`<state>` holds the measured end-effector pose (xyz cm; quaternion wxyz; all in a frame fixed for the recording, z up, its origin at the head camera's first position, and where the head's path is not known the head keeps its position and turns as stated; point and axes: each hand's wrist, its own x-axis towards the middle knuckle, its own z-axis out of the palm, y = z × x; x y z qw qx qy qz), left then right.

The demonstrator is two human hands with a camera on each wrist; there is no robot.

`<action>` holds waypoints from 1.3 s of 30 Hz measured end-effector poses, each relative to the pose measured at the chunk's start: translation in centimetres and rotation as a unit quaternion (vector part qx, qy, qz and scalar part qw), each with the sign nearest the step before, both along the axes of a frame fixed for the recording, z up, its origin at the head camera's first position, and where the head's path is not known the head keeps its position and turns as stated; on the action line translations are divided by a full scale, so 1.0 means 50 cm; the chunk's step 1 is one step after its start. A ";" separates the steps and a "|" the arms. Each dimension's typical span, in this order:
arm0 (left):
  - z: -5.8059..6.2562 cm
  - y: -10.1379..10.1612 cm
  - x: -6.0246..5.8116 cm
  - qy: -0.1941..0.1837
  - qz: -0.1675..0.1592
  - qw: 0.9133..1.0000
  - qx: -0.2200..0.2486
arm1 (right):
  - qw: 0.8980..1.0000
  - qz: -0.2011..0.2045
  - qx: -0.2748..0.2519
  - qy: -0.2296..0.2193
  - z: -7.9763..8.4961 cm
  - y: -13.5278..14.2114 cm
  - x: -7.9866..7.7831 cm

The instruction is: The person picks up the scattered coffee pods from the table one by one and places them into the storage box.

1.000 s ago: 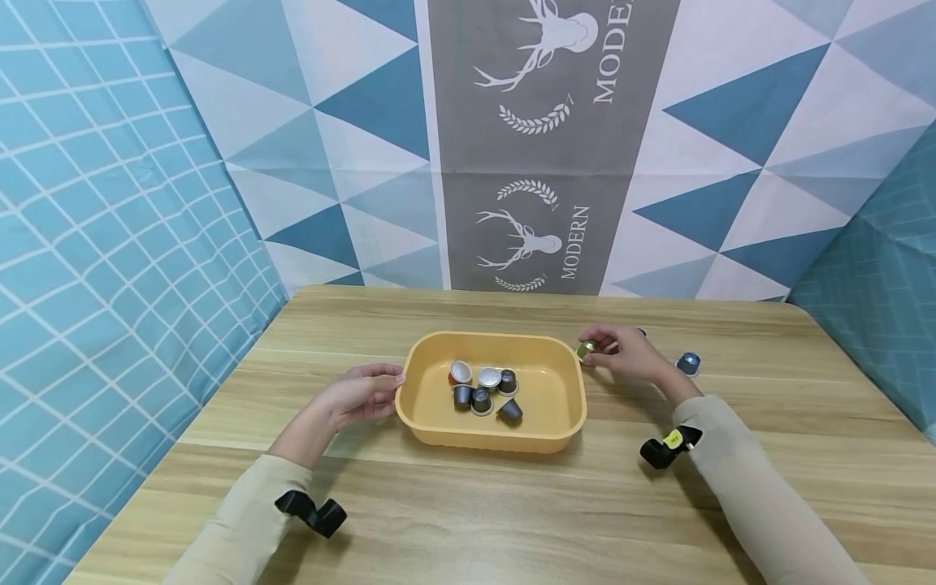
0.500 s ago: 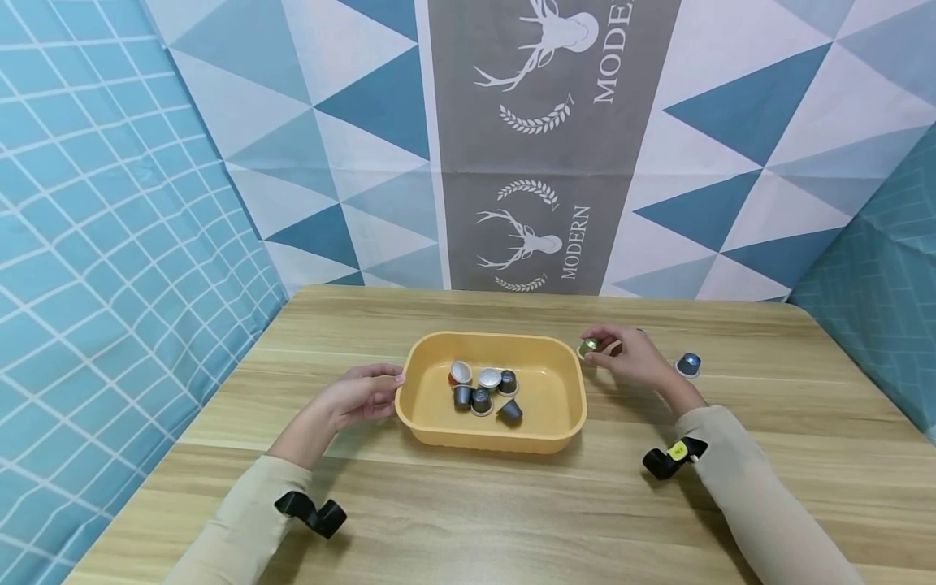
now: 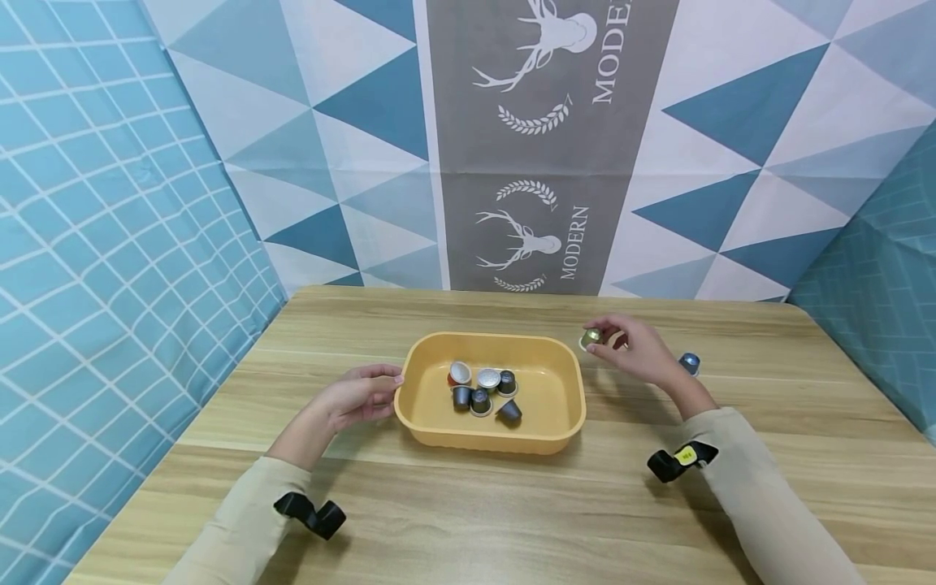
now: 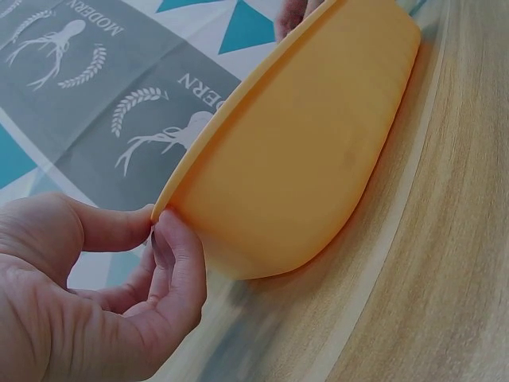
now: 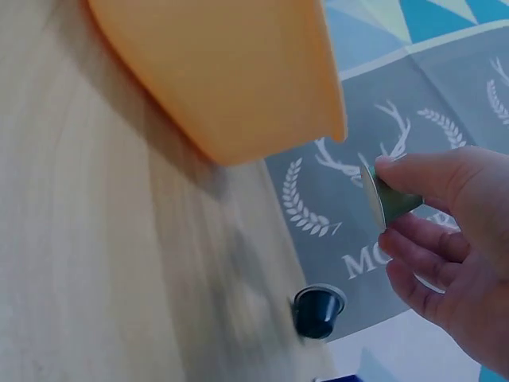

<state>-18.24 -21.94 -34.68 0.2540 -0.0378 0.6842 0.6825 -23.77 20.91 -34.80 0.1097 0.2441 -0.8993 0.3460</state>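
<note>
My left hand [image 3: 360,396] pinches the left rim of a yellow-orange plastic tub [image 3: 486,435] between thumb and fingers. In the left wrist view the thumb lies over that rim and the fingers curl beneath it. Just past the tub's right end, my right hand [image 3: 634,351] holds a green-gold coffee capsule [image 5: 394,199] by thumb and fingertips. The capsule's pale lid faces the tub in the right wrist view. Inside the tub lie several capsules, mostly dark, such as a tipped one [image 3: 509,412], plus one with a silver lid up [image 3: 488,378].
On the wooden table [image 3: 468,512], a blue capsule [image 3: 689,363] stands right of my right wrist. A dark capsule [image 5: 318,310] stands below the right hand in the right wrist view. Patterned cloth [image 3: 351,203] hangs along the table's back edge.
My right hand, holding the green-gold capsule, has shifted slightly right and toward the back, a little away from the tub's rim. The left hand and tub have stayed put.
</note>
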 end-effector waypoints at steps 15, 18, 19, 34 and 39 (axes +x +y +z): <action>0.001 0.001 0.000 -0.001 0.001 1.000 0.001 | 0.999 0.033 0.006 0.001 0.044 -0.023 0.016; 0.001 0.002 0.000 -0.001 0.001 1.000 -0.001 | 0.999 0.047 0.010 -0.005 0.052 -0.029 0.017; 0.001 0.002 0.000 -0.001 0.001 1.000 -0.001 | 0.999 0.053 0.011 -0.008 0.055 -0.031 0.017; 0.004 0.002 0.000 -0.007 -0.001 1.000 0.008 | 0.988 0.121 0.063 -0.077 0.103 -0.063 0.015; 0.005 0.003 0.001 -0.006 -0.001 1.000 0.004 | 0.983 0.139 0.080 -0.088 0.113 -0.079 0.013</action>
